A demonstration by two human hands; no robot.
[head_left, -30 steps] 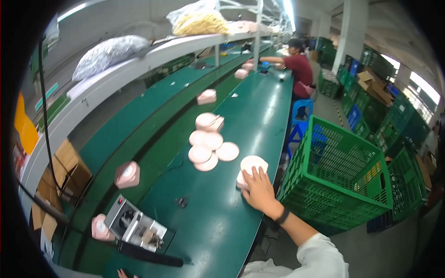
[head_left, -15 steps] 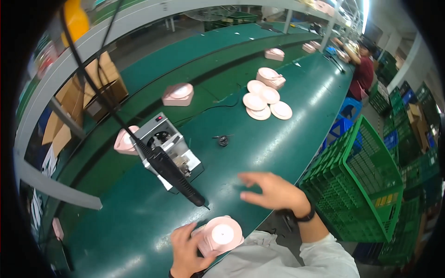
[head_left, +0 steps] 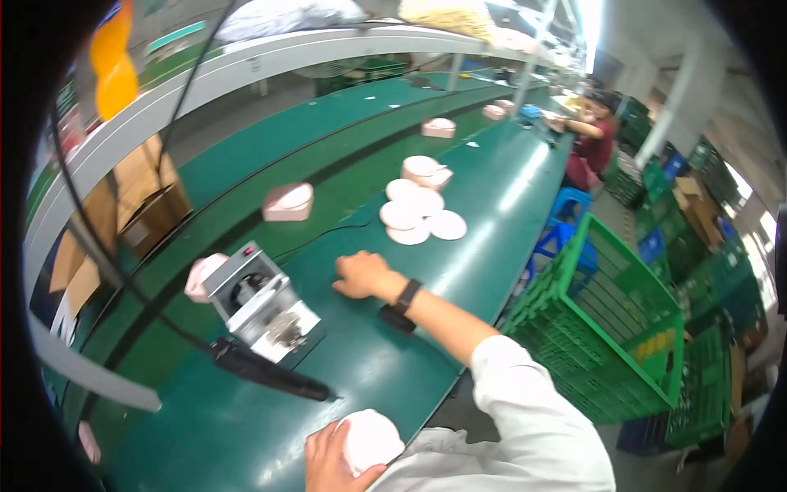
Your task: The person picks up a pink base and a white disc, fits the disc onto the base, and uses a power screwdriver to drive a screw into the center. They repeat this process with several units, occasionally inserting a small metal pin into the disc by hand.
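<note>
My left hand [head_left: 329, 461] grips a pale pink plastic casing [head_left: 374, 441] with a round top at the table's near edge, thumb and fingers around its side. My right hand [head_left: 362, 275] is stretched forward over the green table, fingers curled down; whatever they hold is hidden beneath them. Left of that hand stands a grey screw feeder [head_left: 256, 287] with a red switch and an open front. A black electric screwdriver [head_left: 270, 375] on a cord hangs between the feeder and my left hand, tip pointing toward the casing.
Several pink discs [head_left: 447, 225] lie beyond my right hand, beside a pink casing [head_left: 426, 170]. More casings [head_left: 288, 202] sit along the sunken green belt [head_left: 340, 174]. A large green crate [head_left: 607, 320] stands at the right. Another person [head_left: 592, 139] works farther along the table [head_left: 484, 254].
My right hand has reached forward and left, its fingers closing where the small black part lay. The screwdriver has swung lower and flatter. My left hand stays on the casing; the whole view has shifted.
</note>
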